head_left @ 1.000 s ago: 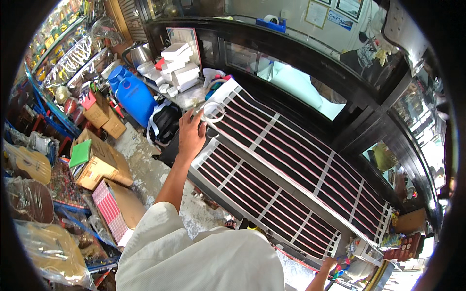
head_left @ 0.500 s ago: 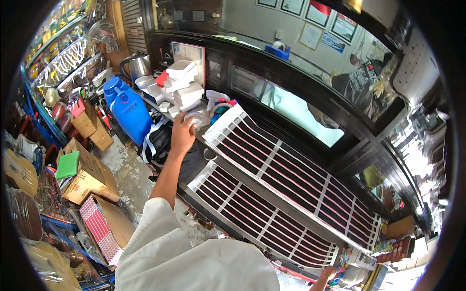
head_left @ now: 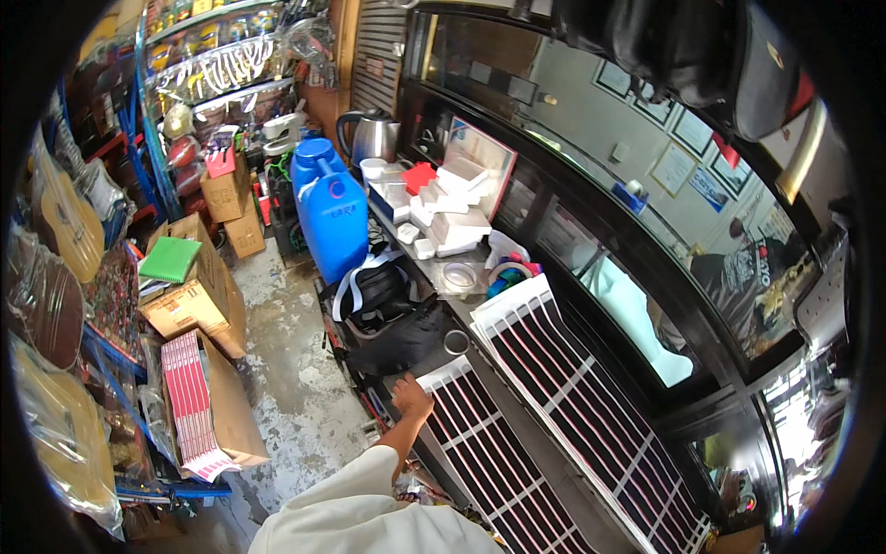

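My left hand is at the upper left corner of the nearer striped sheet, fingers curled together; anything in them is hidden. This sheet has black bands divided by thin white and pinkish lines, with paler strips across. A similar, larger striped sheet lies beyond it on the dark bench, its white end raised at the back. A grey ring-shaped roll stands between the two sheets' upper ends. Farther back, a roll of tape rests beside small white boxes. My right hand is out of the picture.
A blue jerrycan, a steel kettle and a black bag stand at the bench's far end. Cartons and wrapped guitars line the left side. A dark-framed glass partition runs behind the bench.
My left hand has left the tape roll and come back to the nearer sheet's corner. The view has swung left, and my right hand has gone out of sight.
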Demonstrator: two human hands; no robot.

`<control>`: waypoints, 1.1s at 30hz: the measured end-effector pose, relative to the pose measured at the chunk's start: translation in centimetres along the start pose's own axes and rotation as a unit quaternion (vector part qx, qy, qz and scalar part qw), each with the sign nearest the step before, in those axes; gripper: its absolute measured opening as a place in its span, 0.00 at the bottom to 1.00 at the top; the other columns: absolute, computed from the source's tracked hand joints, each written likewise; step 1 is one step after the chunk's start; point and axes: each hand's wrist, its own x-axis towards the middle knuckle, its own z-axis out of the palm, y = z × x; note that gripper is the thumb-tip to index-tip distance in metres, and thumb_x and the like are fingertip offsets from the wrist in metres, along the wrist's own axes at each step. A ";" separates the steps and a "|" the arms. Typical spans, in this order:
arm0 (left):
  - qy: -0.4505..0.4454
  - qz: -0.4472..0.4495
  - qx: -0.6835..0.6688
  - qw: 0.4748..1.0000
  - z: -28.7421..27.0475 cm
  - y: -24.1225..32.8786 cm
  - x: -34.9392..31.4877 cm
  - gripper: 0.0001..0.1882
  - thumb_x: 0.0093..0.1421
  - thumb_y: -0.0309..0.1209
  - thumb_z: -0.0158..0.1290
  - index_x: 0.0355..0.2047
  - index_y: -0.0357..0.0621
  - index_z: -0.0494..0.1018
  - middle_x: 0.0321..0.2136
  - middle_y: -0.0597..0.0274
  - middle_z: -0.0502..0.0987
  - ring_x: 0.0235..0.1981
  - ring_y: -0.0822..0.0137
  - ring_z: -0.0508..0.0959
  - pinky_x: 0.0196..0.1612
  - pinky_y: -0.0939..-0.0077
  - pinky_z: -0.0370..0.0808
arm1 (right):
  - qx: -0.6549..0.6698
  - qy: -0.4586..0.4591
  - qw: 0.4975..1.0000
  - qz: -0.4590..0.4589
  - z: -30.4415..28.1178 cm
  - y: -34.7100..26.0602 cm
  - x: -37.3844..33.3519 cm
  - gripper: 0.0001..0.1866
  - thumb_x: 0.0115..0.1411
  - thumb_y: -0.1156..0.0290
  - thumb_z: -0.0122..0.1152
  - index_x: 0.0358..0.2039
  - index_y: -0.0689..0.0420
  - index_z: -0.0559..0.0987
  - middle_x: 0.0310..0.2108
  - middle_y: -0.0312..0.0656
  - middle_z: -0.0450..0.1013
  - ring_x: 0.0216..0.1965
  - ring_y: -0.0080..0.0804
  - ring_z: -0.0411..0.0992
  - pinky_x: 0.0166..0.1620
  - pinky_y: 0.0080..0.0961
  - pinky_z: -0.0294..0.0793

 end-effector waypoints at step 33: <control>-0.461 0.632 -0.172 0.599 -17.5 17.4 -36.6 0.09 0.60 0.30 0.53 0.31 0.35 0.72 0.26 0.42 0.77 0.32 0.37 0.80 0.39 0.43 0.75 | 0.324 0.292 0.871 0.227 -4.6 20.0 -8.7 0.20 0.70 0.59 0.61 0.54 0.59 0.80 0.54 0.48 0.76 0.55 0.49 0.76 0.59 0.44 0.78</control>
